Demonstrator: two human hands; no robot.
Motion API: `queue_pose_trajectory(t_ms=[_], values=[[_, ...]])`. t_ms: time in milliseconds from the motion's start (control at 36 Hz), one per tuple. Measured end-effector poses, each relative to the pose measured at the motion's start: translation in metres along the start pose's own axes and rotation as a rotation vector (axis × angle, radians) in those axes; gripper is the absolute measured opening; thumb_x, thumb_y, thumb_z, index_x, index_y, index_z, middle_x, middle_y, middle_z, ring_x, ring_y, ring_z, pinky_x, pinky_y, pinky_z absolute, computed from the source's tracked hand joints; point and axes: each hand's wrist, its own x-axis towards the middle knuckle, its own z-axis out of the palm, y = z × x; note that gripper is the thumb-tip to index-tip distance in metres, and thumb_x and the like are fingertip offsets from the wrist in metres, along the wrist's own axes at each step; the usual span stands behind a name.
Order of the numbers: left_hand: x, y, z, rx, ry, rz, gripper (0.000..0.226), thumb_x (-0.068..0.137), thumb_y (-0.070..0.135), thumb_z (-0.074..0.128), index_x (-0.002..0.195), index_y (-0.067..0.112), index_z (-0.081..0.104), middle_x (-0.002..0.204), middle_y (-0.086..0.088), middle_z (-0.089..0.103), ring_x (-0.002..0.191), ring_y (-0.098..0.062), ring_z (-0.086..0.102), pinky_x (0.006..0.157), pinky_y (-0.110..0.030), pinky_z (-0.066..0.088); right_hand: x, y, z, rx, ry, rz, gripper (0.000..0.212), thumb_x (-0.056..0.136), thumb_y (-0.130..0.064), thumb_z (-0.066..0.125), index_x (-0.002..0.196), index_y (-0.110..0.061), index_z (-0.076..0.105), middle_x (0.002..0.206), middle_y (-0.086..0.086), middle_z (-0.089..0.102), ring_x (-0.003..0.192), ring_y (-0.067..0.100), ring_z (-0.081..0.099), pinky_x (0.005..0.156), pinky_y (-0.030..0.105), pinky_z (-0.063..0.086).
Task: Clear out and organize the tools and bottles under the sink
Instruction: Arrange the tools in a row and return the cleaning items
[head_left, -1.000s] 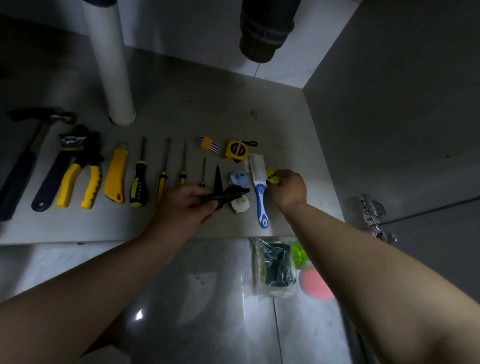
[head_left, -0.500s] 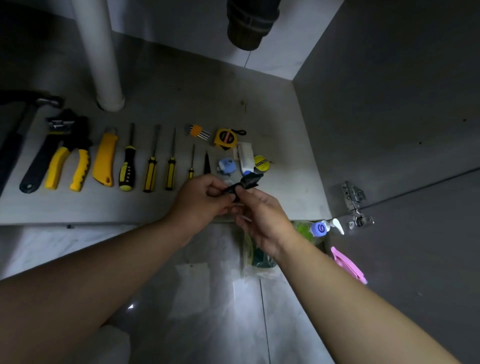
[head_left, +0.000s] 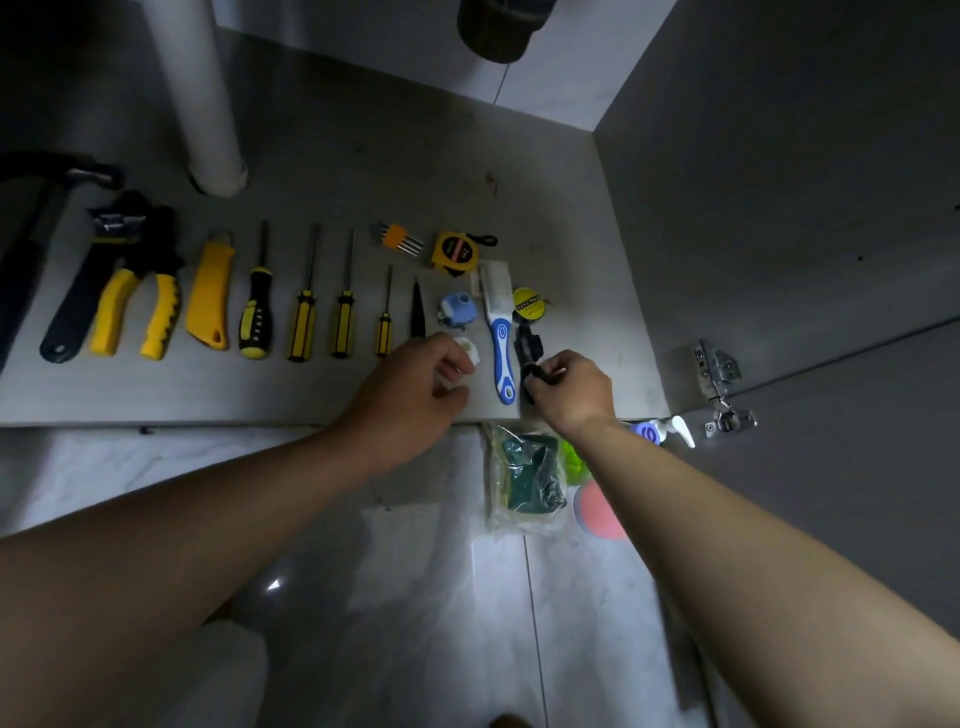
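Pinch of right hand (head_left: 571, 389) on black tool (head_left: 527, 343); left hand (head_left: 410, 400) over white roll (head_left: 464, 347), grip unclear

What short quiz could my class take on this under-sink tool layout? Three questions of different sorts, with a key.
1. True or false: the right hand grips a black tool just right of the blue-handled brush.
2. Which lies between the yellow pliers and the thickest screwdriver? A hammer; B utility knife; C tape measure.
3. Fill in: the left hand pinches a small ____ roll.
Key: 1 true; 2 B; 3 white.
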Motion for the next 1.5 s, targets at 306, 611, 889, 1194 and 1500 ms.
queue_pose_trajectory(t_ms=[306, 611, 889, 1194, 1500], values=[[0.000, 0.035, 0.028, 0.057, -0.200, 0.142, 0.018, 0.090, 0.008, 0.067, 0.103, 0.019, 0.066, 0.106, -0.002, 0.060, 0.088, -0.012, 0.066, 0.080, -0.028, 0.052, -0.047, 0.044, -0.087, -0.224, 0.311, -0.124, 0.011, 0.084, -0.025, 0.061, 0.094, -0.019, 0.061, 0.106, 0.010, 0.061, 0.091, 0.034, 0.062, 0.077, 0.037, 0.049], [-0.008, 0.052, 0.071, 0.072, -0.343, 0.159, 0.020, 0.087, 0.009, 0.067, 0.095, 0.027, 0.067, 0.101, 0.005, 0.061, 0.078, -0.002, 0.062, 0.069, -0.011, 0.045, -0.086, 0.116, -0.100, -0.607, -0.025, 0.197, 0.042, 0.099, -0.051, 0.044, 0.119, -0.019, 0.063, 0.122, 0.016, 0.065, 0.113, 0.039, 0.063, 0.089, 0.039, 0.050], [-0.024, 0.037, 0.093, 0.031, -0.457, 0.148, 0.033, 0.076, 0.020, 0.078, 0.099, 0.038, 0.063, 0.098, 0.011, 0.060, 0.076, -0.005, 0.065, 0.075, -0.031, 0.057, -0.092, 0.088, -0.141, -0.451, -0.116, 0.096, 0.028, 0.068, -0.051, 0.076, 0.081, -0.027, 0.070, 0.086, 0.004, 0.072, 0.086, 0.027, 0.069, 0.076, 0.032, 0.056], [-0.039, 0.048, 0.093, 0.109, -0.557, 0.147, 0.099, 0.052, 0.070, 0.082, 0.139, 0.044, 0.042, 0.129, 0.016, 0.054, 0.112, -0.010, 0.057, 0.091, -0.038, 0.054, -0.100, 0.030, -0.161, 0.063, -0.427, -0.136, 0.033, 0.080, -0.039, 0.067, 0.080, -0.007, 0.072, 0.054, 0.005, 0.057, 0.048, 0.014, 0.046, 0.048, 0.020, 0.041], [-0.032, 0.039, 0.064, -0.167, -0.288, -0.157, 0.050, 0.069, 0.053, 0.083, 0.108, 0.037, 0.057, 0.098, 0.011, 0.070, 0.085, -0.011, 0.070, 0.076, -0.038, 0.060, -0.061, 0.068, -0.114, -0.023, 0.058, -0.027, 0.036, 0.086, -0.021, 0.072, 0.122, -0.019, 0.067, 0.112, 0.017, 0.062, 0.092, 0.022, 0.062, 0.087, 0.032, 0.054]])
